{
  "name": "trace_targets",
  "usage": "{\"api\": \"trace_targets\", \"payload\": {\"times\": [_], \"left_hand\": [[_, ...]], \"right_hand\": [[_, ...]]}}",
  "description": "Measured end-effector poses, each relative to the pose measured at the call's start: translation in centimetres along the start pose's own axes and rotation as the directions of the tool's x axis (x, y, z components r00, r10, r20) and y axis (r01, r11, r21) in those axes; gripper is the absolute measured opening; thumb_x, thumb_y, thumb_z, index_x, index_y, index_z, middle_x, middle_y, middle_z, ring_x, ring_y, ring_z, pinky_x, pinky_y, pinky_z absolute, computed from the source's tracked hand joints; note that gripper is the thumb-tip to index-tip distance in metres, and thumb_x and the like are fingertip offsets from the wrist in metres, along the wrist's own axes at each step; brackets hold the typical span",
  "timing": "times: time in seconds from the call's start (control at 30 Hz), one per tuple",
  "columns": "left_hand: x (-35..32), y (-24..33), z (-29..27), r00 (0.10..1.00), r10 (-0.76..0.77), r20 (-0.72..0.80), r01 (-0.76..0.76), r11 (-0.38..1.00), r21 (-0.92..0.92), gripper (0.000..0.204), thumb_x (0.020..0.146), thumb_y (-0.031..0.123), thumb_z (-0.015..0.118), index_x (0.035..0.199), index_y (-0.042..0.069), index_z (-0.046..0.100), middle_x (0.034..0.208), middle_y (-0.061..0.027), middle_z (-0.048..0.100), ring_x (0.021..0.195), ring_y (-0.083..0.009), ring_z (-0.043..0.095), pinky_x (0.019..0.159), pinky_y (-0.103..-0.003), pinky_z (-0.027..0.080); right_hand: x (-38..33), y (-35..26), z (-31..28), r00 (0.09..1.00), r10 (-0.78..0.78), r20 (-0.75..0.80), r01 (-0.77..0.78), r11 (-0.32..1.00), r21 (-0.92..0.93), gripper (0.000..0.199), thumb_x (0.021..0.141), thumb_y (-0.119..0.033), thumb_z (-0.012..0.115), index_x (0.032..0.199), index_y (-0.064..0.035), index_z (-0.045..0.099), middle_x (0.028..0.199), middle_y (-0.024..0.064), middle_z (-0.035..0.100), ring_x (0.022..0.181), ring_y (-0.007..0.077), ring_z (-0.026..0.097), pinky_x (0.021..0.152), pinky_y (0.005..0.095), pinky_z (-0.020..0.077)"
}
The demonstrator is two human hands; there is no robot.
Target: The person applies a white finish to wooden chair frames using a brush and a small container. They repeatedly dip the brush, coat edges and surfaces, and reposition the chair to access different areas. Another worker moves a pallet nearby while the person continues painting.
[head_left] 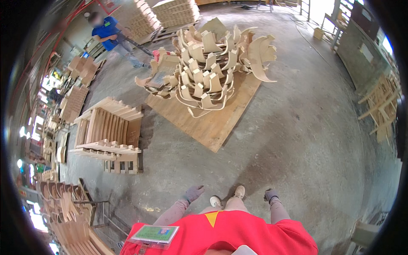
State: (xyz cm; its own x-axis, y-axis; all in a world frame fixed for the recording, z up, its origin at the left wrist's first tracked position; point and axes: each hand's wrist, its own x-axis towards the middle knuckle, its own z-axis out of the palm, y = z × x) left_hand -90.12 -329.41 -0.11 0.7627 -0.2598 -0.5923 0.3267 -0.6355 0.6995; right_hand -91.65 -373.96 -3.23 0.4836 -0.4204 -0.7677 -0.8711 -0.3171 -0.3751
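Observation:
My left hand (194,193), in a greyish-purple glove, hangs in the air left of my shoes, its fingers loosely stretched out and nothing in it. On the other side, my right hand (270,194) wears a similar glove and is curled in, with nothing visible in it. Neither hand touches anything. Ahead of me, a tall pile of curved, pale wooden chair parts (204,68) rests on a flat plywood sheet (212,134). To the left, a stack of wooden frame parts (108,127) stands on a wooden pallet (123,165).
A person in a blue shirt (106,33) stands at the far left. Stacked wooden pieces (176,15) fill the back. Wooden chair parts (70,221) line the near left beside a metal frame (104,212). More wooden parts (382,108) lean at the right.

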Motion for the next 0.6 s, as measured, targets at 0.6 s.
{"api": "trace_targets", "payload": {"times": [0.6], "left_hand": [[-21.8,-9.1,22.9,0.967,-0.253,-0.016,0.242,0.906,0.347,0.035,0.083,0.032,0.046,0.099,0.007,0.064,0.105,-0.019,0.061,0.097,-0.0356,0.059,0.086,-0.044,0.045]], "right_hand": [[3.9,0.6,-3.5,0.857,-0.332,0.393,0.511,0.642,-0.571,0.016,0.076,-0.013,0.056,0.082,-0.0004,0.062,0.068,0.014,0.064,0.058,0.0226,0.064,0.054,0.0342,0.0515]]}}
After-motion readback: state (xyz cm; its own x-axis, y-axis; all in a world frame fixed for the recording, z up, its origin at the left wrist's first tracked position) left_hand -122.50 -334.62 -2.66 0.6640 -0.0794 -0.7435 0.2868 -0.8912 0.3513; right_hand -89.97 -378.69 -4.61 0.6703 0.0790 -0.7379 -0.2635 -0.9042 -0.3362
